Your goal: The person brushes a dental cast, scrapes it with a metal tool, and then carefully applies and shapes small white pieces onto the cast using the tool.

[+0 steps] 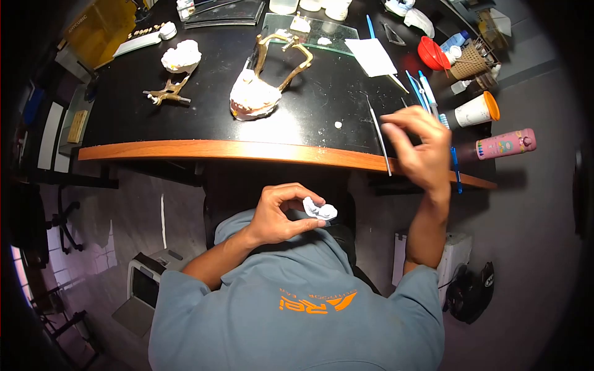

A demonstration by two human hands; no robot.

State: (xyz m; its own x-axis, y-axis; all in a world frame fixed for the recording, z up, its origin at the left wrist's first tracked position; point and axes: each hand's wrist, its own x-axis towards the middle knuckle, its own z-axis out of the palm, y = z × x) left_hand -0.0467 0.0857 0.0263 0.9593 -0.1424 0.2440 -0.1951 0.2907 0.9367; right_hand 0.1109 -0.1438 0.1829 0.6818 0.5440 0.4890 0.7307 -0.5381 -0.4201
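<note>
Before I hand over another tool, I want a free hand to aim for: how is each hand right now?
Left hand: closed, holding the white dental model.
Right hand: loosely open, nothing visible in it.

Your left hand (278,213) hides part of the white tooth model (320,211); the top edge cuts off the jars (337,8).

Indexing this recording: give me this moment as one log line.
left hand: holds white dental model | right hand: near slim metal tool, nothing visibly held | tool: on table
</note>
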